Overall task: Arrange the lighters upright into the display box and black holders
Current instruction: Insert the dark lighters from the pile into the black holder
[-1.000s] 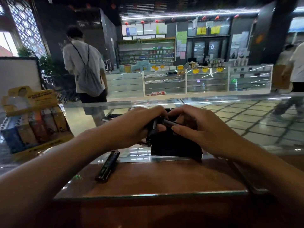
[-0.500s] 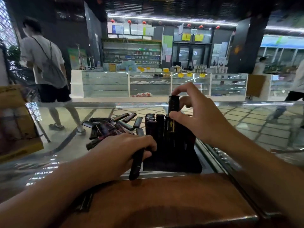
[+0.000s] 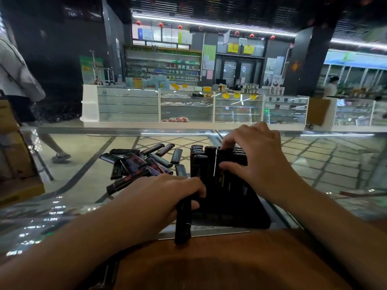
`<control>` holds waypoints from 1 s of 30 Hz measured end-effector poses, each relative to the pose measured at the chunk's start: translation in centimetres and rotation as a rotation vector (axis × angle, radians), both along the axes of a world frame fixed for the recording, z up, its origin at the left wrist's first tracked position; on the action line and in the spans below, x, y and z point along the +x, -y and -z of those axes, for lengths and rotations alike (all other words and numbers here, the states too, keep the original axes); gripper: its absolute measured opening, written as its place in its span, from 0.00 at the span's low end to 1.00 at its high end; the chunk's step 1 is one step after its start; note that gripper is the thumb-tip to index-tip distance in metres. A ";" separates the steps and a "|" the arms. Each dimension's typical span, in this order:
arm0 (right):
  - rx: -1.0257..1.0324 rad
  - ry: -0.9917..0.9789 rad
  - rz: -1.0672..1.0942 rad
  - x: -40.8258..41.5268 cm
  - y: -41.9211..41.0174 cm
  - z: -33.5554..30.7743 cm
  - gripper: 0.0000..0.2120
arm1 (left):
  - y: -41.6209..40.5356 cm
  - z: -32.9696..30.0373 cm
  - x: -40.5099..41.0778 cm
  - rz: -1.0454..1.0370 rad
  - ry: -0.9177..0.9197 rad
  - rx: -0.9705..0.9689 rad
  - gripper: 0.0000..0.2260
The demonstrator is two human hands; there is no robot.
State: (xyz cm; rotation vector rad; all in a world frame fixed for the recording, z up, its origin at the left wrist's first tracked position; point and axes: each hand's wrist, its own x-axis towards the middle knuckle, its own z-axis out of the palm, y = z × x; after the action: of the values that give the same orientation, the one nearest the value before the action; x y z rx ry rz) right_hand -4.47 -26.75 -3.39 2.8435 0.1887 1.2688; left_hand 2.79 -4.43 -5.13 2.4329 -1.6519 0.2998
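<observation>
My left hand [image 3: 167, 197] grips one dark lighter [image 3: 183, 220], its lower end pointing at me. My right hand [image 3: 257, 155] rests curled on upright lighters in the black holder [image 3: 240, 210], fingertips pinching one. Loose lighters [image 3: 142, 162] lie piled on the glass desk [image 3: 79, 185], left of it.

The right hand [image 3: 258, 158] covers the rear lighters in the holder [image 3: 230, 206], the passer-by [image 3: 18, 80] at upper left is cut off by the frame's edge, and far shelf goods [image 3: 165, 68] are too small to tell.
</observation>
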 end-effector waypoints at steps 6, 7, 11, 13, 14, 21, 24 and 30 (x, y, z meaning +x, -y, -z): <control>0.013 -0.004 0.048 0.0 -0.1 0.4 0.14 | -0.2 -0.1 -0.4 -0.003 0.004 -0.030 0.16; 0.018 -0.007 0.049 0.0 -0.1 0.5 0.13 | -0.2 -0.1 -0.4 -0.007 0.009 -0.025 0.16; 0.084 0.046 0.036 -0.5 -0.2 0.4 0.10 | 0.0 -0.4 -1.0 -0.050 0.023 -0.040 0.16; 0.133 0.092 -0.048 -1.2 -0.7 0.1 0.11 | 0.3 -0.5 -1.2 -0.090 0.010 -0.067 0.15; 0.150 0.109 -0.114 -1.5 -1.2 0.1 0.10 | 0.4 -0.5 -1.2 -0.107 -0.001 -0.080 0.15; 0.260 -0.244 -0.388 -3.1 -5.2 1.0 0.12 | 1.0 -0.5 -1.7 -0.148 -0.058 -0.102 0.13; 0.364 -0.391 -0.455 -3.1 -5.8 0.9 0.13 | 0.9 -0.4 -1.3 -0.096 -0.071 -0.125 0.11; 0.723 -0.427 -0.524 -3.0 -4.6 0.6 0.24 | 0.0 -0.1 -0.5 -0.042 -0.343 -0.414 0.16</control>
State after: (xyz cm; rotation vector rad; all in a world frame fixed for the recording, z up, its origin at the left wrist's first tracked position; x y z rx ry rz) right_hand -7.50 -22.13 -4.01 3.8657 0.6339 0.8623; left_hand 2.24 -4.42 -5.05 2.0718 -1.2521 0.1921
